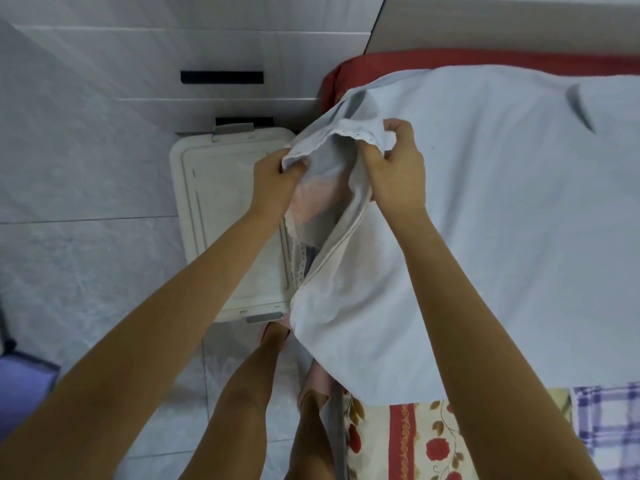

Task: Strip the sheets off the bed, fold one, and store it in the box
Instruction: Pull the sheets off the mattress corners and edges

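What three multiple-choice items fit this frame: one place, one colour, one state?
1. Where is the white box?
A. On the floor beside the bed
B. On the bed
C. On top of the drawers

2. What colour is the sheet being gripped?
A. Green
B. Black
C. Light blue

3. What are the hands doing?
A. Both rest on the box
B. The left hand and right hand both grip the sheet
C. Both hang idle

Answers:
1 A, the box stands on the tiles next to the bed's side.
2 C, the cloth is pale blue.
3 B, the fingers of both hands curl round its edge.
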`<state>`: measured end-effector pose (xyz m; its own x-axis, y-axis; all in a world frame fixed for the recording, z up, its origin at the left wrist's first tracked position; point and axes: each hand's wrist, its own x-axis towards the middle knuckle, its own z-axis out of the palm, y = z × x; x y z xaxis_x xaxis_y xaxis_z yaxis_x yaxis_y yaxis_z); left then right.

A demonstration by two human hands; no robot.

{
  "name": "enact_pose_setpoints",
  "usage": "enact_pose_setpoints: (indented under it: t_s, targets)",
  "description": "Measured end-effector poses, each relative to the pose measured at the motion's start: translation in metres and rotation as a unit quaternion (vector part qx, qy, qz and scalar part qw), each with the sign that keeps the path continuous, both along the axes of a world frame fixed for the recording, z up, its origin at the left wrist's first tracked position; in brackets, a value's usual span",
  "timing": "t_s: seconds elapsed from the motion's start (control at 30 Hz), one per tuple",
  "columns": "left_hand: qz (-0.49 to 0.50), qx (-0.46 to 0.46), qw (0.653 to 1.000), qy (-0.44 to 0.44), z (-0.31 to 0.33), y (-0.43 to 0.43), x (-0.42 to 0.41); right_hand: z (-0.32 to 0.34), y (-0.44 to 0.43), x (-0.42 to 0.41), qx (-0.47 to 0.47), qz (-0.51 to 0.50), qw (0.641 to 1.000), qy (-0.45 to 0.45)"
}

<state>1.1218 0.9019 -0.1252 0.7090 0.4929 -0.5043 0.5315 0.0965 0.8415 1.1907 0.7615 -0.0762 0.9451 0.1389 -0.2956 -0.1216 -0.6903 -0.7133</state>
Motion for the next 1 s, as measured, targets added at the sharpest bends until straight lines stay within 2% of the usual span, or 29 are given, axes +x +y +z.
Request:
enact_pose_setpoints:
  t_s: [0.13, 0.23, 0.3, 0.37, 0.43, 0.5, 0.57, 0.67, 0.7, 0.77, 0.8, 0.9, 1.0]
  targets:
    - [0.023, 0.065, 0.997, -0.032, -0.005, 0.003, 0.003, 0.003, 0.017, 0.013, -0.158, 0.118, 0.976, -0.089]
    - [0.027, 0.076, 0.996, -0.036, -0.006, 0.003, 0.004, 0.004, 0.033, 0.030, -0.212, 0.180, 0.953, -0.120]
    - [0.015, 0.102, 0.994, -0.032, -0.006, 0.002, 0.003, 0.004, 0.046, 0.045, -0.227, 0.208, 0.946, -0.103]
    - [-0.001, 0.100, 0.995, -0.023, -0.006, -0.001, 0.004, 0.004, 0.057, 0.059, -0.181, 0.210, 0.958, -0.070]
    - [0.007, 0.035, 0.999, -0.023, -0.005, 0.003, 0.008, 0.005, 0.072, 0.068, -0.100, 0.211, 0.972, -0.028]
    - [0.025, -0.031, 0.999, -0.034, -0.001, 0.006, 0.011, 0.008, 0.083, 0.075, -0.065, 0.207, 0.976, 0.021]
    - [0.030, -0.011, 0.998, -0.047, 0.001, 0.008, 0.015, 0.009, 0.090, 0.081, -0.037, 0.200, 0.975, 0.086]
    - [0.053, 0.010, 0.998, -0.039, 0.000, 0.018, 0.019, 0.017, 0.099, 0.089, -0.015, 0.250, 0.939, 0.237]
    - [0.057, 0.005, 0.998, -0.031, -0.002, 0.023, 0.020, 0.016, 0.102, 0.092, -0.035, 0.299, 0.920, 0.252]
    - [0.060, 0.003, 0.998, -0.031, -0.008, 0.028, 0.021, 0.011, 0.107, 0.098, -0.088, 0.389, 0.893, 0.209]
    - [0.055, 0.013, 0.998, -0.034, -0.011, 0.029, 0.021, 0.007, 0.110, 0.098, -0.100, 0.407, 0.893, 0.164]
    - [0.038, 0.058, 0.996, -0.048, -0.017, 0.028, 0.023, -0.002, 0.119, 0.100, -0.099, 0.399, 0.910, 0.060]
    - [0.069, 0.077, 0.992, -0.069, -0.023, 0.027, 0.028, -0.018, 0.132, 0.108, -0.146, 0.428, 0.892, 0.010]
